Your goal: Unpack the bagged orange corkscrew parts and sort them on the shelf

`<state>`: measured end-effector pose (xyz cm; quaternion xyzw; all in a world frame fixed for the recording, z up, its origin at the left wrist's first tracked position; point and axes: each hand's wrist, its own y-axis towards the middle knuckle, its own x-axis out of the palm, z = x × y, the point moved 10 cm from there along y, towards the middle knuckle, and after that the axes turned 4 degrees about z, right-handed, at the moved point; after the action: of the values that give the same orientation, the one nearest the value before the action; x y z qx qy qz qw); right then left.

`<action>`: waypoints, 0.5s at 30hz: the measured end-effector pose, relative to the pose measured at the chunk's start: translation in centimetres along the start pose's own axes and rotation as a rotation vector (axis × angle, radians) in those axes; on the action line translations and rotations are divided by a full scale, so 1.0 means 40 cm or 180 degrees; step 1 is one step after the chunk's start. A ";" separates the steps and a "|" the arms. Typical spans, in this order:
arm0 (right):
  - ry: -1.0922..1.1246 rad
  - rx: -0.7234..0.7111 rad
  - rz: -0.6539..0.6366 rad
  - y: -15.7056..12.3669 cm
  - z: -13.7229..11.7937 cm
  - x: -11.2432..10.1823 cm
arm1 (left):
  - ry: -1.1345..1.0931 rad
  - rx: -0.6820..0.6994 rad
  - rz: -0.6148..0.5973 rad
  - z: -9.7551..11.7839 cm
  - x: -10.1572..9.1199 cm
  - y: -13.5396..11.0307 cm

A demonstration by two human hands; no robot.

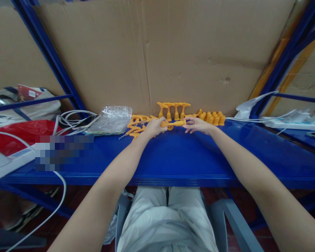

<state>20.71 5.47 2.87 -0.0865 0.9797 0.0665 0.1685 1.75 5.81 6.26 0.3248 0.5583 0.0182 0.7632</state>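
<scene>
Both of my hands meet at the back of a blue shelf [173, 157], on one long orange plastic part [176, 123] held level between them. My left hand [153, 127] has its fingers closed round the part's left end. My right hand [198, 125] pinches the right end with its fingertips. Just behind stand several upright orange T-shaped pieces [173, 110]. A heap of loose orange parts [136, 126] lies left of my left hand. A row of short orange caps [212, 118] sits behind my right hand.
A crumpled clear plastic bag [111, 119] and coiled white cables [70, 120] lie to the left, beside a red bag [18, 134]. A white power strip [291, 122] with cables sits at the right. Cardboard [157, 52] backs the shelf between blue uprights.
</scene>
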 end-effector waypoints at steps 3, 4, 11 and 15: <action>-0.0004 -0.0125 0.0008 -0.001 -0.013 0.002 | 0.0052 0.0021 0.0024 -0.001 -0.001 0.000; -0.0022 -0.0113 -0.0016 -0.001 -0.015 0.008 | 0.0041 0.0023 0.0039 -0.001 -0.003 0.000; -0.0104 0.0443 0.0041 -0.005 0.016 0.035 | 0.0044 0.0096 -0.0014 0.002 -0.001 0.000; -0.0141 0.0554 0.0086 -0.010 0.023 0.030 | 0.0021 0.0065 -0.0011 0.000 0.000 0.001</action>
<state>19.97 5.04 1.56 -0.0568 0.9788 -0.0148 0.1961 1.76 5.85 6.29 0.3316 0.5615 0.0123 0.7580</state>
